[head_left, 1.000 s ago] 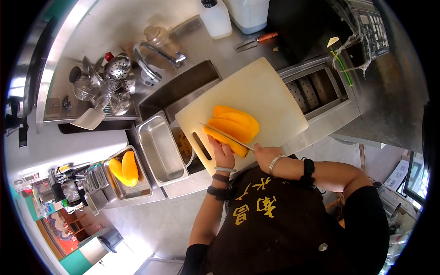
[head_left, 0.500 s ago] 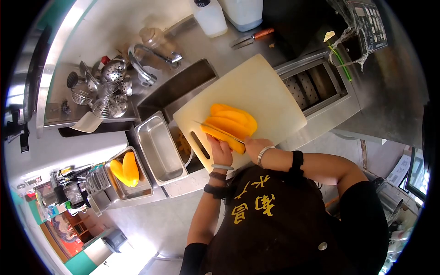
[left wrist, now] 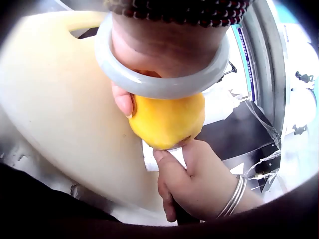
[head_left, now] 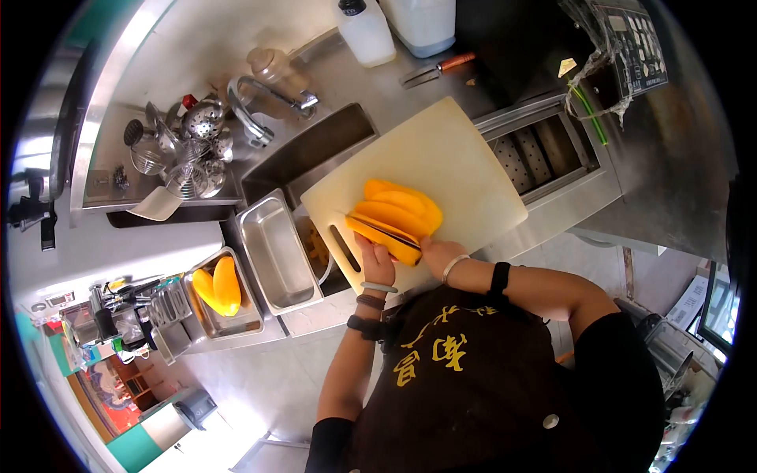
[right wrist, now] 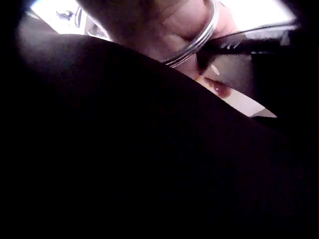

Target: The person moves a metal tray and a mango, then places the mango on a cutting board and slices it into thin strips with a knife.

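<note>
Peeled orange mango halves (head_left: 398, 210) lie on a pale cutting board (head_left: 441, 154) set over the sink. My left hand (head_left: 377, 262) grips the nearest mango piece (left wrist: 167, 119) at its near end. My right hand (head_left: 438, 254) holds a knife (head_left: 384, 229) by its handle, and the blade lies across the nearest piece. In the left wrist view the right hand (left wrist: 197, 179) sits just behind the mango. The right wrist view is mostly dark cloth, with a bangle (right wrist: 197, 37) showing at the top.
A steel sink (head_left: 307, 150) with a tap (head_left: 260, 102) lies behind the board. Empty steel pan (head_left: 276, 252) to its left; a smaller pan (head_left: 225, 296) holds more mango. Strainers (head_left: 181, 150) hang at the back left. A second knife (head_left: 438, 69) and bottles (head_left: 367, 31) stand behind.
My right hand has moved left toward the mango, and the knife has slid further into the nearest piece. The left hand stays on that piece.
</note>
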Available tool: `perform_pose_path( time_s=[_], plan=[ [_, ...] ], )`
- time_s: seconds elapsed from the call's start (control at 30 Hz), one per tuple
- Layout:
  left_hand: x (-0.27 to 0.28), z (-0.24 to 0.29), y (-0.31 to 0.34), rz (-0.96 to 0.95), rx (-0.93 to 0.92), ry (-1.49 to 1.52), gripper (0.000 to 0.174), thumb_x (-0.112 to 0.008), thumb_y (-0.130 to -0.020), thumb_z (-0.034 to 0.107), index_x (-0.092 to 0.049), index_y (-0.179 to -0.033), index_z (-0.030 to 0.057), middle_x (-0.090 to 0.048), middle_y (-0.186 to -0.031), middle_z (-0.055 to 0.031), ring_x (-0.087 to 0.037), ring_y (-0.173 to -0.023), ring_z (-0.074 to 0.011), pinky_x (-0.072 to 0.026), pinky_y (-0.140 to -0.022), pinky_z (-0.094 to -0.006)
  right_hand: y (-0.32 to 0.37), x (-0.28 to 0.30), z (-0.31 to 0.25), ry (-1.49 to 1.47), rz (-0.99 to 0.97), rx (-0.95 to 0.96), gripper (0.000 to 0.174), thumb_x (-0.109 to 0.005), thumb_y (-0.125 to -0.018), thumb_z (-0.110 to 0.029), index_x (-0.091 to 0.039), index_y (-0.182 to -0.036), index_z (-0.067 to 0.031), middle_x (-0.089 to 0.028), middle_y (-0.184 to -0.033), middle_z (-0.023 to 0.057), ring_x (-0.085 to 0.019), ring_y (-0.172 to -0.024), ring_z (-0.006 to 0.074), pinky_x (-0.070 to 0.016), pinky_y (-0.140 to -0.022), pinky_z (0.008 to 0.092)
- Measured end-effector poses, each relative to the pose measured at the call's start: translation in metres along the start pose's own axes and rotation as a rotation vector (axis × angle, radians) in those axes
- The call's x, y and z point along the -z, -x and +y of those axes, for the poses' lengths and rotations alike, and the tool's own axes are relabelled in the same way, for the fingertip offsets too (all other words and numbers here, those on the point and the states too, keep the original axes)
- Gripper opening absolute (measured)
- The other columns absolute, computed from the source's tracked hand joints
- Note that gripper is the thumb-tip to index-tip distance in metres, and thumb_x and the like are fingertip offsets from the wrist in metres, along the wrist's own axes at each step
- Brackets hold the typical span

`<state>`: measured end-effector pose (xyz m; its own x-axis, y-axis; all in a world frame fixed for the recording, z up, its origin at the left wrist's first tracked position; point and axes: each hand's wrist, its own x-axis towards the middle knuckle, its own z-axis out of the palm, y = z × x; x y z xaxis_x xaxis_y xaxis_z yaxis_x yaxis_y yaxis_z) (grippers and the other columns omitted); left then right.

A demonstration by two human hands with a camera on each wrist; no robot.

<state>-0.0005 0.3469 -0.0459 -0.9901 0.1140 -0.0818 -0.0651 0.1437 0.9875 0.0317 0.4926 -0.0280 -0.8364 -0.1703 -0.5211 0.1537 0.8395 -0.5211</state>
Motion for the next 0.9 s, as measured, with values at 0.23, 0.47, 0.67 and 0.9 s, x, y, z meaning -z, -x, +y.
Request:
perform_pose_path(
  time_s=[0.23,0.47,0.67,0.9],
  plan=[
    [0.004,0.0,0.003,-0.018,0.11,0.047,0.053,-0.028,-0.08,0.006,-0.009,-0.129,0.009,-0.046,-0.092,-0.0087,-0.048,-0.058,-0.0117,-0.0405,-0.045,-0.0205,0.026,0.027,-0.006,-0.023,-0.027,0.011,0.017,-0.039,-0.077,-0.009,-0.044,-0.089,0.002,-0.059,-0.073,0.0205,-0.059,-0.07,0.0339,-0.0459,-0.061,0.0404],
    [0.004,-0.007,0.0,-0.028,0.096,0.02,0.052,-0.028,-0.08,0.008,-0.01,-0.129,0.0094,-0.046,-0.093,-0.0089,-0.049,-0.058,-0.0122,-0.0413,-0.044,-0.0213,0.005,0.001,0.003,-0.017,-0.008,0.006,0.018,-0.042,-0.076,-0.008,-0.046,-0.091,0.0017,-0.059,-0.079,0.0202,-0.059,-0.074,0.0329,-0.046,-0.064,0.0396],
    [0.019,-0.015,0.006,-0.047,0.162,0.075,0.042,-0.031,-0.081,0.014,-0.025,-0.123,0.009,-0.047,-0.093,-0.0027,-0.044,-0.065,-0.0085,-0.0368,-0.053,-0.0181,0.001,0.017,-0.001,-0.063,-0.039,0.001,0.018,-0.041,-0.079,-0.013,-0.049,-0.089,0.0004,-0.059,-0.081,0.0199,-0.058,-0.076,0.0335,-0.0454,-0.065,0.039],
    [0.022,-0.004,0.015,0.087,0.319,0.296,0.035,-0.034,-0.083,0.021,-0.035,-0.115,0.0075,-0.051,-0.089,-0.0042,-0.049,-0.068,-0.0095,-0.0382,-0.055,-0.0187,-0.002,0.008,0.02,-0.056,-0.047,0.146,0.026,-0.04,-0.081,-0.022,-0.048,-0.088,0.0015,-0.058,-0.076,0.0191,-0.057,-0.07,0.0338,-0.0444,-0.064,0.0416]
  ],
)
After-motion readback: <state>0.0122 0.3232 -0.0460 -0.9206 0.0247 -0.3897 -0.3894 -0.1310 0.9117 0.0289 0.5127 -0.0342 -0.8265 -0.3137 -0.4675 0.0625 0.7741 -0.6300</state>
